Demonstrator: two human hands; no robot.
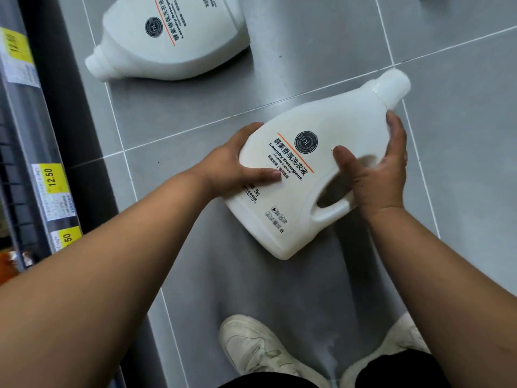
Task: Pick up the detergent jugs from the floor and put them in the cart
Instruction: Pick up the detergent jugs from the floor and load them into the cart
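Observation:
A white detergent jug (pixel 296 208) with an orange-edged label lies tilted over the grey floor, cap pointing up-right. My left hand (pixel 232 163) grips its left side, thumb across the label. My right hand (pixel 377 169) holds the jug at its handle, fingers curled round the far side and thumb on the front. A second white jug (pixel 173 37) lies on its side on the floor further away at the upper left, cap toward the shelf. No cart is in view.
A shelf edge (pixel 36 152) with yellow price tags (pixel 53 177) runs down the left side. My two white shoes (pixel 251 348) stand on the grey tile floor (pixel 461 135) below the jug.

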